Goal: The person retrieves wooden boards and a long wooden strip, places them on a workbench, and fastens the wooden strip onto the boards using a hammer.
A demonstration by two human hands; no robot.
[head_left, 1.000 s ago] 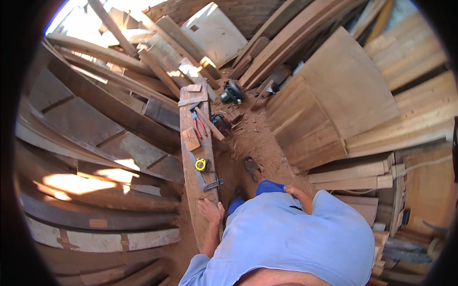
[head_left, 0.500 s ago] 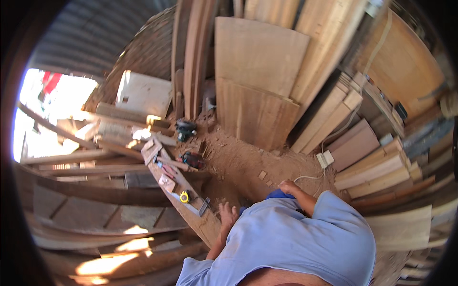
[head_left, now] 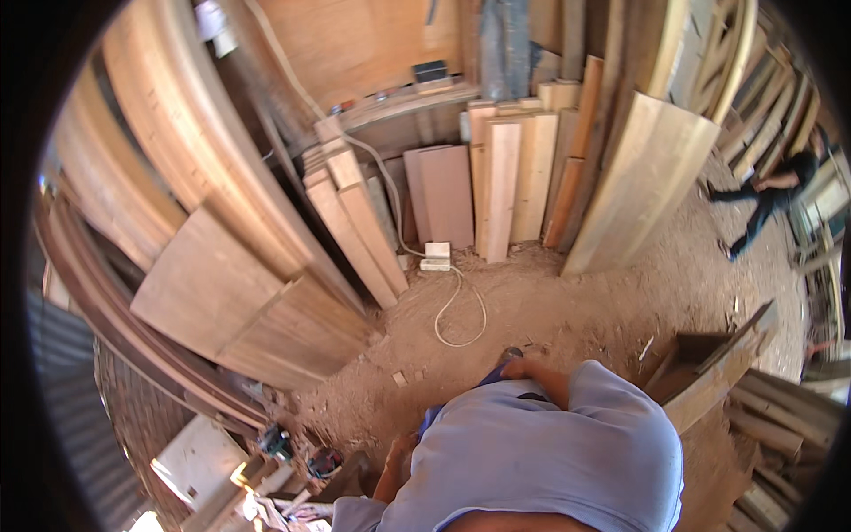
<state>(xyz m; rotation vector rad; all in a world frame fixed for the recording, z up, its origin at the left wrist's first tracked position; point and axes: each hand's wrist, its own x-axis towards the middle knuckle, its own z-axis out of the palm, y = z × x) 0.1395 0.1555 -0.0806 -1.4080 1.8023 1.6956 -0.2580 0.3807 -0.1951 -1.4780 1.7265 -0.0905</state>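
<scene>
Seemingly, the blue garment (head_left: 493, 375) on the person's legs lies just past the pale blue shirt (head_left: 550, 443); its right leg's long axis points away, slightly rightward; the right hand (head_left: 521, 366) rests against it, perhaps for support; the left hand (head_left: 404, 442) hangs low beside the other leg; I cannot tell how either hand's fingers close; a red-and-black power tool (head_left: 325, 461) lies near the left hand, its direction unclear; beyond, boards (head_left: 503, 186) lean upright, likely to spare floor space.
</scene>
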